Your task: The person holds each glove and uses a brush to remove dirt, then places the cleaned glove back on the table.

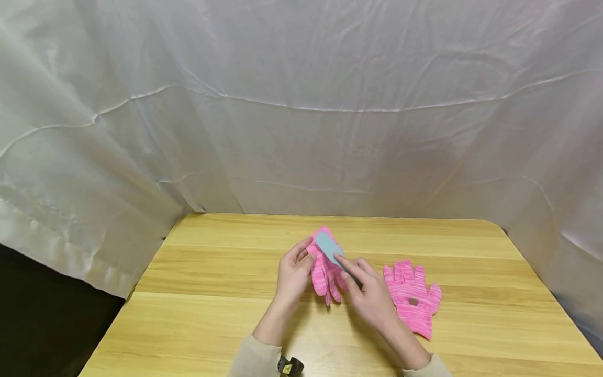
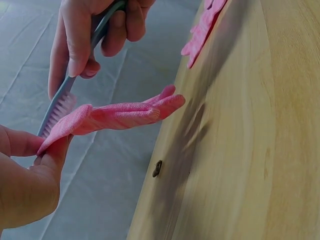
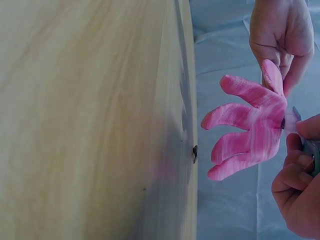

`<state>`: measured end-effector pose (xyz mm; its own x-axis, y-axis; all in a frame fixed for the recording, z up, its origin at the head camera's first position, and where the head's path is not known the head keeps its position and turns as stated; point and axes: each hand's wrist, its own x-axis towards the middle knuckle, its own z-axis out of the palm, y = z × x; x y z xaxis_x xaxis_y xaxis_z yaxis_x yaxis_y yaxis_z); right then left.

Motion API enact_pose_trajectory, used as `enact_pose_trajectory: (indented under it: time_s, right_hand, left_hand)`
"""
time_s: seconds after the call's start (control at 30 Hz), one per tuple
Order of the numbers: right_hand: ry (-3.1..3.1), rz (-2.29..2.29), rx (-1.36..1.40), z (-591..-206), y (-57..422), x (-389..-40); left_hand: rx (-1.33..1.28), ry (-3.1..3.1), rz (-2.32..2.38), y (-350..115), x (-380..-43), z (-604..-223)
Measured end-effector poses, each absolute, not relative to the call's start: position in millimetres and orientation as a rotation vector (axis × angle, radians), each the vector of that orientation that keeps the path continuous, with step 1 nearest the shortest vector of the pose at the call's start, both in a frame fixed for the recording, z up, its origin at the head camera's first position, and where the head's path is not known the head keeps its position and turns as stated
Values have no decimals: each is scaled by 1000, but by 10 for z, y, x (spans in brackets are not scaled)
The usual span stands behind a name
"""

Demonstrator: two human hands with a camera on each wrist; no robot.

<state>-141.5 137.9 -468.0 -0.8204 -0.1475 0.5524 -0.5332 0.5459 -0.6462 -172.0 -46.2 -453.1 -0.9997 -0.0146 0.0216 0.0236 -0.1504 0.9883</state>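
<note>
In the head view my left hand [image 1: 293, 273] pinches a pink knitted glove [image 1: 320, 277] by its cuff end, above the table, its fingers hanging down. My right hand [image 1: 372, 296] grips a blue-grey brush [image 1: 327, 246] by its dark handle, the index finger stretched along the back. Pale bristles [image 2: 61, 109] touch or nearly touch the glove in the left wrist view. A dark bit [image 3: 283, 123] shows where brush and glove meet in the right wrist view. To the right, a second pink glove [image 1: 409, 285] lies flat with a dark brown spot [image 1: 413, 301] on it.
The wooden table [image 1: 212, 288] spreads under both hands. A small dark brown piece [image 2: 157, 168] lies on it in the left wrist view. Grey-white cloth [image 1: 301, 146] hangs behind the table and at both sides.
</note>
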Motion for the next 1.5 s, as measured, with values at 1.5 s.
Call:
enact_pose_trajectory:
  time_s: [1.5]
  right_hand:
    - [-2346, 1266, 478, -4667, 1378, -1408]
  left_hand:
    - [-23, -2030, -2388, -478, -1716, -4524]
